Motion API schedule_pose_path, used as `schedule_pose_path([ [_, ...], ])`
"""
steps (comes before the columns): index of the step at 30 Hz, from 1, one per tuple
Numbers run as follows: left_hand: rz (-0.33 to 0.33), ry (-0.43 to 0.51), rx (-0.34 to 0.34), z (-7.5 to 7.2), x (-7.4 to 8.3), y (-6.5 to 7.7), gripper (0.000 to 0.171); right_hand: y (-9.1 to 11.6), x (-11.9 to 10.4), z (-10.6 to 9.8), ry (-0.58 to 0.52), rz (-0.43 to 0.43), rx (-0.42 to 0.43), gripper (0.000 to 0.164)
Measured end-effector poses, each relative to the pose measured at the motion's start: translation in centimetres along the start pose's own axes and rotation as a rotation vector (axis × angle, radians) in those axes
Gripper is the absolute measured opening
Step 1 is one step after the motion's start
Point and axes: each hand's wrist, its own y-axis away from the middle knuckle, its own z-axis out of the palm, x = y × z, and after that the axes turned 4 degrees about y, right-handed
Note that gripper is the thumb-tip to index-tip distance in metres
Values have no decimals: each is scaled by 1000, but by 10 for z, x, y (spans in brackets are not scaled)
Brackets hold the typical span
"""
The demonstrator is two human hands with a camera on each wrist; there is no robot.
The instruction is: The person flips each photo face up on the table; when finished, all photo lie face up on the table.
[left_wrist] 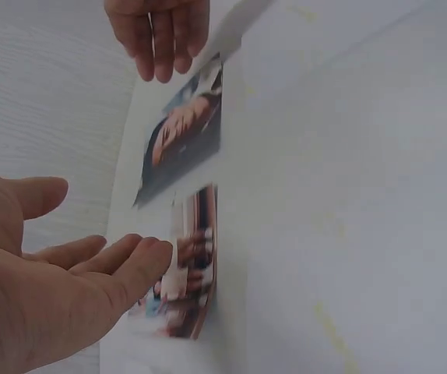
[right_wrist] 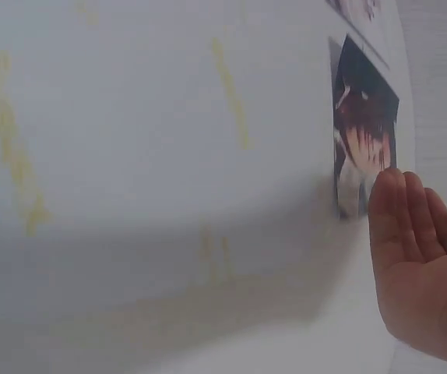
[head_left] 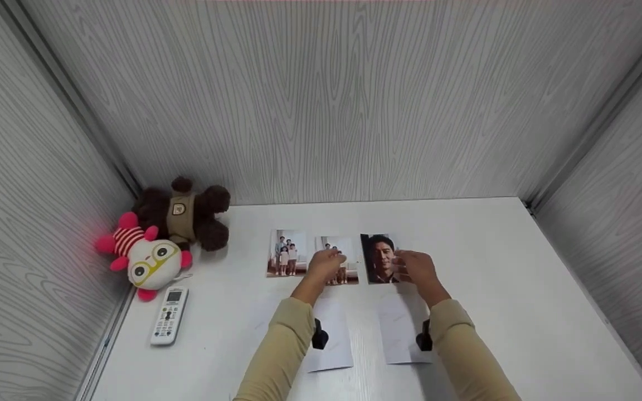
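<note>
Three photo prints lie in a row on the white table. The left print [head_left: 281, 264] and the middle print [head_left: 350, 274] each show a family group; the right one is a dark portrait print [head_left: 374, 267]. My left hand [head_left: 324, 265] hovers over the middle print and covers part of it. In the left wrist view its fingers [left_wrist: 134, 273] are extended and hold nothing. At the portrait print's right edge is my right hand [head_left: 418, 270], fingers straight and together in the right wrist view. Whether its fingertips [right_wrist: 391, 183] touch the print, I cannot tell.
Nearer me lie white sheets, one [head_left: 335, 345] beside the left forearm and another [head_left: 402, 340] by the right. To the left are a brown plush toy [head_left: 181, 214], a pink-and-white plush toy [head_left: 154, 264] and a white remote control [head_left: 169, 317]. Wood-grain panels [head_left: 321, 111] enclose the table.
</note>
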Motion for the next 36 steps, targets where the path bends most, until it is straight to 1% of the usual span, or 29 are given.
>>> schedule_pose_path([
  [2,6,-27,46,-24,-6,4,54,1,-2,16,-30,1,-49,41],
  [5,-37,-17,109,-61,-18,11,50,4,-5,39,-71,24,-92,39],
  [7,-83,4,162,-87,-26,16,45,7,-7,52,-93,45,-133,38],
  [10,-191,-12,240,-124,-40,29,39,17,-10,72,-89,77,-242,36],
  [12,-263,-37,255,-146,-48,42,36,25,-13,85,-63,91,-337,37],
  [15,-348,-71,232,-168,-56,60,34,37,-18,105,-42,107,-440,38],
  [16,-368,-78,222,-172,-58,66,34,40,-20,111,-43,114,-461,38],
  [18,-385,-69,208,-178,-62,74,35,47,-23,123,-32,117,-506,41],
  [22,-374,-9,184,-182,-67,83,42,59,-24,146,30,126,-559,49],
  [26,-347,99,140,-178,-70,81,49,65,-23,154,73,143,-573,56],
  [30,-346,184,121,-175,-71,79,54,69,-21,160,62,154,-565,59],
  [32,-351,201,112,-174,-70,79,56,70,-20,162,54,154,-568,60],
  [36,-364,203,97,-173,-66,79,57,72,-22,165,40,152,-584,62],
])
